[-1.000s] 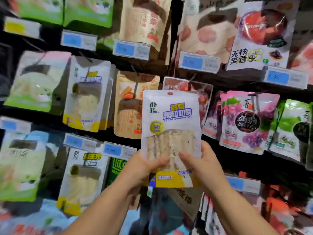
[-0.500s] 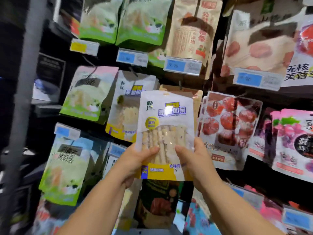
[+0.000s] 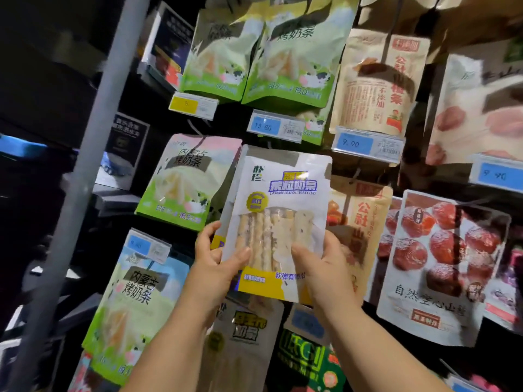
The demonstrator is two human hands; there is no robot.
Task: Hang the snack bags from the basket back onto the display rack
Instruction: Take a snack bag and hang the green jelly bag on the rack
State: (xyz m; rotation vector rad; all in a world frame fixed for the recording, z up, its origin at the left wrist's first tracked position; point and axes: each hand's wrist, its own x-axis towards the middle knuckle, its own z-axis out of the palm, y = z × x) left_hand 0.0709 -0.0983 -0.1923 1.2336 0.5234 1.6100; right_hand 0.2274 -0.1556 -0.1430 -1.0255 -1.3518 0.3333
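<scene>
Left hand [image 3: 215,264] and right hand [image 3: 325,273] are gripping the snack bag [image 3: 283,199] low, holding it upright, top edge lying just under the price tag [image 3: 276,126].

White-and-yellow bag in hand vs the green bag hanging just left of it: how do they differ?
The white-and-yellow bag is gripped low down by the left hand and right hand; the green bag hangs free of both hands. The white-and-yellow bag carries blue lettering and a yellow base; the green bag, dark lettering and a green base. Both show pale sticks.

Hang hole of snack bag [image 3: 278,222] indiscernible; yellow price tag [image 3: 193,104] blurred
</scene>
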